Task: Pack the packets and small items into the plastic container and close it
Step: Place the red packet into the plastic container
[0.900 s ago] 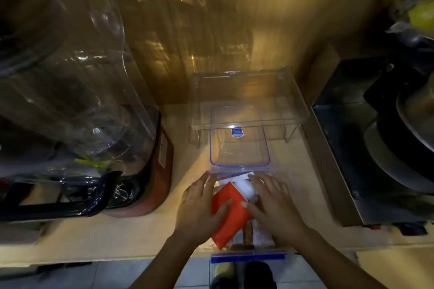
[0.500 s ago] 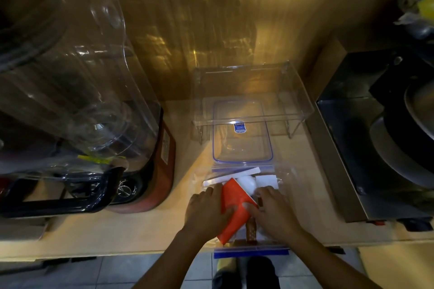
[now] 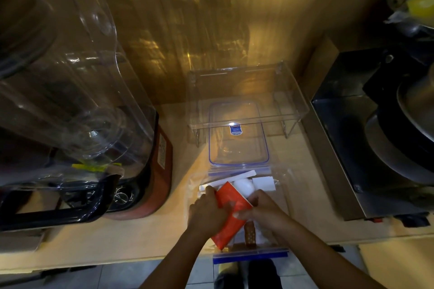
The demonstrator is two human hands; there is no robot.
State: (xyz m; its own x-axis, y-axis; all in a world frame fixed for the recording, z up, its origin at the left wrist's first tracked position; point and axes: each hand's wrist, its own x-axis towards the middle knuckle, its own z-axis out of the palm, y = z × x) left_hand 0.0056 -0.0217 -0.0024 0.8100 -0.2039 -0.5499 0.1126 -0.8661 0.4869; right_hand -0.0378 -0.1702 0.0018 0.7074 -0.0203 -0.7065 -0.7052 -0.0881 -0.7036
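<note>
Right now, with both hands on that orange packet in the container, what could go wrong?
1. The plastic container sits at the counter's front, its blue near edge past the edge; pressing down could tip it off.
2. The orange packet lies tilted over the white items; if not flattened, the lid may not close.
3. The lid lies partly under the clear stand and could catch on it when pulled out.

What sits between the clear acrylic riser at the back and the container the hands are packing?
In the head view, the blue-edged lid lies flat between the riser and the container, its far end tucked under the riser. Nothing else is there.
</note>
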